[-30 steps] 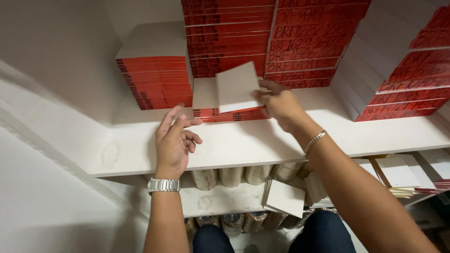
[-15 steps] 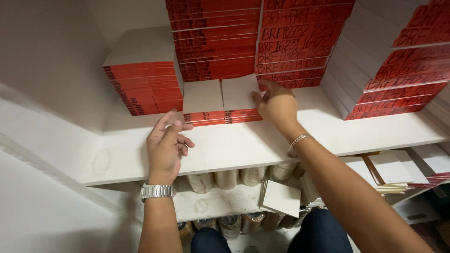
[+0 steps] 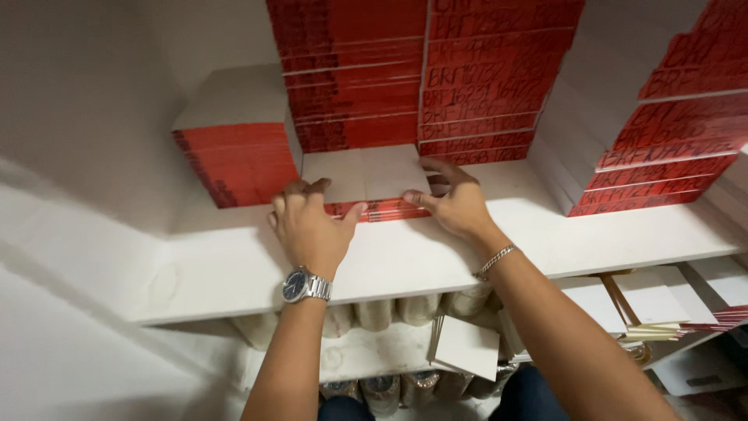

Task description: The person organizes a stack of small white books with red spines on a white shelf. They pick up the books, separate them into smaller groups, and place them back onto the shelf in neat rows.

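Note:
A low stack of flat boxes with white tops and red edges (image 3: 366, 175) lies on the white shelf (image 3: 436, 249), two side by side. My left hand (image 3: 310, 226), with a silver watch on the wrist, grips the stack's front left corner with its thumb against the red edge. My right hand (image 3: 456, 203), with a thin bracelet on the wrist, clasps the front right corner, fingers spread along the side.
Tall stacks of red-edged boxes (image 3: 421, 74) stand behind, another stack (image 3: 238, 148) at the left and slanted ones (image 3: 654, 140) at the right. Below the shelf are rolled items (image 3: 382, 312), loose white cards (image 3: 467, 347) and more boxes (image 3: 662, 300).
My right hand laid a white-topped box down on the low stack. My left hand moved from the bare shelf forward to the stack. Both hands now clasp its front corners.

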